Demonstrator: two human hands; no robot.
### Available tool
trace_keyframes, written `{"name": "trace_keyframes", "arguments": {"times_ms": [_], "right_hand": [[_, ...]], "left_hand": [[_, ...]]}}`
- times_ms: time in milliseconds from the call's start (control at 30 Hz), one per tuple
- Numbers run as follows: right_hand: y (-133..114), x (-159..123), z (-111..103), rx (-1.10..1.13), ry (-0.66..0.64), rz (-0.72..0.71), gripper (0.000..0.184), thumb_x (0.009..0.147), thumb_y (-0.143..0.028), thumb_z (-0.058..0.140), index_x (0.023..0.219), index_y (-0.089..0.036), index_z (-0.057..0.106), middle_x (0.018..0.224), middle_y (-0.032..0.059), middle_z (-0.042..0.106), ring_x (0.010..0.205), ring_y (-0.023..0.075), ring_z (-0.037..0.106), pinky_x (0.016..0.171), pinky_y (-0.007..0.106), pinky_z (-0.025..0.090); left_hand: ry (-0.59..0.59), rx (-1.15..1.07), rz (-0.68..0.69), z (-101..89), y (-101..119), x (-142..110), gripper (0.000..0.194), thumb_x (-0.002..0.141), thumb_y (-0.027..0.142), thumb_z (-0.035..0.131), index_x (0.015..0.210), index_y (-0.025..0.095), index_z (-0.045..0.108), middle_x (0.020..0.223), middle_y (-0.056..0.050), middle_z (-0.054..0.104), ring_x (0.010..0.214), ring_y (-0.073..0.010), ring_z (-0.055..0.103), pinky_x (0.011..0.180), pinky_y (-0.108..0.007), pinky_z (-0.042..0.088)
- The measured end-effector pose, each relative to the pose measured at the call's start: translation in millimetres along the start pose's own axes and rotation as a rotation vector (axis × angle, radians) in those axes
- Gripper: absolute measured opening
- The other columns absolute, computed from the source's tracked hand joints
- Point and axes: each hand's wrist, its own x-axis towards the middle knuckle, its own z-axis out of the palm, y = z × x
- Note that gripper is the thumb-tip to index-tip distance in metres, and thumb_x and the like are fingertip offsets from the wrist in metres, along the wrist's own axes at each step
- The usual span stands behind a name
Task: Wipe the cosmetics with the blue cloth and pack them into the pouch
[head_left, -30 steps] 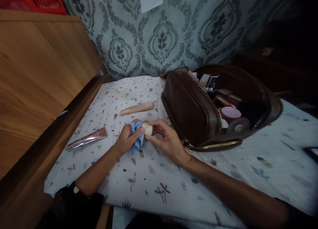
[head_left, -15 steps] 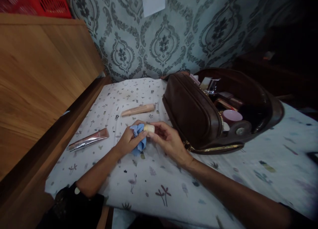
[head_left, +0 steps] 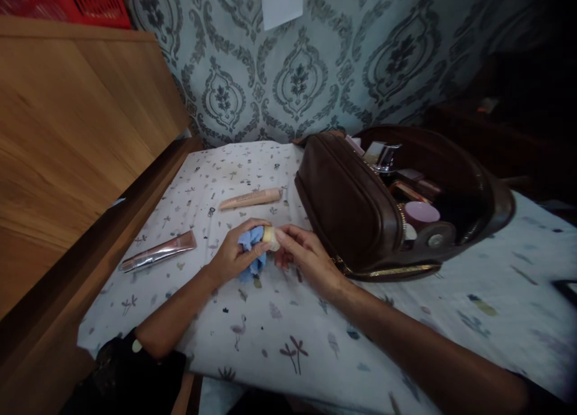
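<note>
My left hand [head_left: 232, 256] is closed on a small blue cloth [head_left: 249, 242] and presses it against a little cream-coloured cosmetic container [head_left: 270, 236]. My right hand [head_left: 306, 256] pinches that container from the right, fingers curled round it. Both hands hover just above the patterned white sheet [head_left: 288, 325], left of an open brown toiletry bag [head_left: 351, 208] with several cosmetics inside.
A beige tube [head_left: 250, 199] lies behind my hands and a shiny pinkish tube [head_left: 157, 253] lies to the left. A wooden bed frame [head_left: 81, 163] runs along the left. Patterned wallpaper stands behind, with a red crate [head_left: 67, 0] at the top left.
My right fingers have turned over the container, which now shows less. The cloth stays pressed on it. The view shifted slightly.
</note>
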Motion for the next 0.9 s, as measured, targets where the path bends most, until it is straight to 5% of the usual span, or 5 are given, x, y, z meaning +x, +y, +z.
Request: {"name": "trace_keyframes", "arguments": {"times_ms": [200, 333, 567, 733, 900], "right_hand": [[-2.9, 2.4, 0.9, 0.22, 0.016, 0.099, 0.051, 0.069, -0.068, 0.076, 0.074, -0.018, 0.064, 0.066, 0.0017, 0.066, 0.049, 0.0105, 0.052, 0.045, 0.024, 0.033], [-3.0, 3.8, 0.8, 0.25, 0.003, 0.098, 0.049, 0.068, -0.064, 0.08, 0.076, -0.018, 0.065, 0.066, 0.0019, 0.067, 0.051, 0.011, 0.053, 0.046, 0.024, 0.034], [-1.5, 0.3, 3.5, 0.167, -0.02, 0.062, 0.046, 0.072, -0.06, 0.08, 0.085, -0.018, 0.065, 0.07, -0.0002, 0.063, 0.057, 0.0118, 0.057, 0.05, 0.024, 0.038], [1.3, 2.3, 1.3, 0.049, 0.047, -0.068, 0.042, 0.071, -0.046, 0.084, 0.1, -0.021, 0.067, 0.091, 0.0021, 0.069, 0.076, 0.0149, 0.064, 0.067, 0.028, 0.049], [6.0, 6.7, -3.3, -0.005, 0.096, -0.184, 0.042, 0.068, -0.036, 0.085, 0.102, -0.024, 0.064, 0.1, 0.0009, 0.066, 0.086, 0.0161, 0.063, 0.078, 0.032, 0.053]], "left_hand": [[0.164, -0.064, -0.18, 0.1, -8.1, -1.9, 0.056, 0.096, 0.068, 0.043, 0.124, 0.02, 0.055, 0.069, 0.002, 0.053, 0.061, -0.015, 0.049, 0.061, -0.029, 0.043], [0.303, 0.02, -0.177, -0.1, -9.6, 0.6, 0.047, 0.1, 0.063, 0.037, 0.096, 0.021, 0.058, 0.082, -0.001, 0.057, 0.074, -0.0162, 0.053, 0.07, -0.029, 0.045], [0.254, 0.04, -0.092, 1.5, 1.1, 1.9, 0.025, 0.098, 0.046, 0.052, 0.097, 0.021, 0.059, 0.081, 0.001, 0.057, 0.072, -0.0151, 0.052, 0.067, -0.026, 0.044], [0.243, 0.055, -0.084, 1.1, 2.3, 1.6, 0.025, 0.096, 0.044, 0.056, 0.096, 0.02, 0.065, 0.085, -0.001, 0.063, 0.073, -0.016, 0.054, 0.067, -0.027, 0.044], [0.193, 0.079, 0.03, 1.7, 3.0, 2.4, 0.026, 0.095, 0.043, 0.058, 0.102, 0.02, 0.068, 0.096, -0.005, 0.065, 0.092, -0.0207, 0.06, 0.085, -0.032, 0.048]]}}
